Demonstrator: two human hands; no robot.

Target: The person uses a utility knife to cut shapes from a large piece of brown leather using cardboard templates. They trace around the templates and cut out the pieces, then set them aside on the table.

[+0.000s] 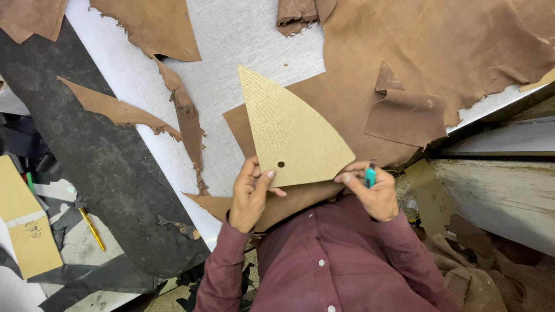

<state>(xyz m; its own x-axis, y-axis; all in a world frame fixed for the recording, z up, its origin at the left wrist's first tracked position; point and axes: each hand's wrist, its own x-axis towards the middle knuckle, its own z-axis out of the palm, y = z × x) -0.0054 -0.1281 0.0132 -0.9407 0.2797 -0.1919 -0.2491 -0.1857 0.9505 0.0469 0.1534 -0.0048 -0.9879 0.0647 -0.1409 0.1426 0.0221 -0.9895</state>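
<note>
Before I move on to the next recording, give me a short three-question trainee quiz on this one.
1. True or false: the cardboard template has a small round hole near its lower edge.
2. Which hand holds the small teal tool? A) left hand B) right hand C) neither
3. Fill in: the template lies on a piece of brown ____.

Key
1. True; the hole sits close to the left hand's thumb.
2. B; the teal tool sticks up from the right hand, whose fingertips also touch the template's lower right edge.
3. Leather; more brown scraps lie on the pale table to the left.
</note>
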